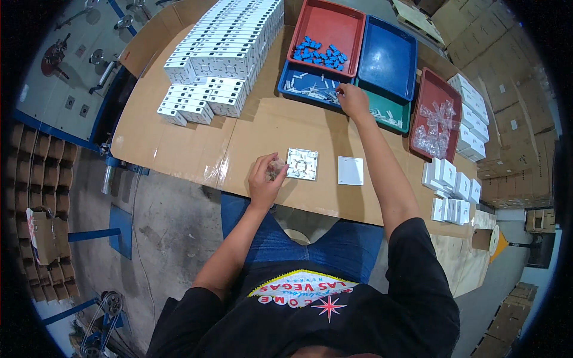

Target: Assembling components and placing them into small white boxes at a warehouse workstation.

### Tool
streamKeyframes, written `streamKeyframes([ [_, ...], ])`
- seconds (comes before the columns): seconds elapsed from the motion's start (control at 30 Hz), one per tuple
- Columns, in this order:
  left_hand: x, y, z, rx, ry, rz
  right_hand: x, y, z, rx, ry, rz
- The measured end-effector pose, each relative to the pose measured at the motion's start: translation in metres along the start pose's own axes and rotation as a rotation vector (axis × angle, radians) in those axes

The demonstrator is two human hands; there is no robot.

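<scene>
At the table's far side, right hand point(353, 100) stretched out over the shallow blue plastic tray of small white parts point(310, 86), fingertips pinched down among them, catch too small to make out; nearer, left hand point(265, 176) cupped around a small clear piece, touching the left edge of the square white moulded plate point(302, 163); flat white square cover point(350, 170) just right of it.

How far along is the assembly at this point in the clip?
Done, apparently: a large stack of white square units fills the table's far left. In hand: one open white base lies at the table edge with a flat white cover plate beside it; the left hand holds small clear parts next to the base, and the right hand reaches into the blue tray of small white pieces. Left: fitting and closing this unit.
</scene>
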State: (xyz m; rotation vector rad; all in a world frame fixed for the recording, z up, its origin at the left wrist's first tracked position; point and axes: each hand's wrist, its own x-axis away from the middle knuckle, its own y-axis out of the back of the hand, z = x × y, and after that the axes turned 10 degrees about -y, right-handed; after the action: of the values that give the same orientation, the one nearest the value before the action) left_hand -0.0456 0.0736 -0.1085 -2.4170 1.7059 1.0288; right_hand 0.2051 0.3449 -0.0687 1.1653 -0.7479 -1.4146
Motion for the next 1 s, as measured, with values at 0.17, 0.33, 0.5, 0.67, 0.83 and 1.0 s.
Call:
streamKeyframes([
  [0.17, 0.001, -0.003, -0.001, 0.008, -0.008, -0.013, -0.013, -0.019, 0.001, 0.156, 0.037, 0.104],
  [0.33, 0.002, -0.004, -0.003, -0.041, -0.038, -0.004, -0.015, -0.023, 0.006, 0.188, 0.028, 0.114],
  [0.5, 0.003, -0.002, -0.001, -0.028, -0.023, -0.021, -0.006, -0.01, 0.014, 0.094, 0.025, 0.049],
  [0.67, 0.002, -0.001, -0.001, -0.071, -0.05, -0.027, 0.032, 0.005, 0.022, -0.478, -0.061, 0.055],
  [0.83, -0.001, 0.001, -0.004, -0.015, -0.05, -0.011, 0.132, 0.026, 0.074, -0.937, -0.124, 0.259],
  [1.0, 0.0, 0.0, -0.002, -0.052, -0.135, 0.033, 0.185, 0.033, 0.114, -0.881, -0.201, 0.392],
])
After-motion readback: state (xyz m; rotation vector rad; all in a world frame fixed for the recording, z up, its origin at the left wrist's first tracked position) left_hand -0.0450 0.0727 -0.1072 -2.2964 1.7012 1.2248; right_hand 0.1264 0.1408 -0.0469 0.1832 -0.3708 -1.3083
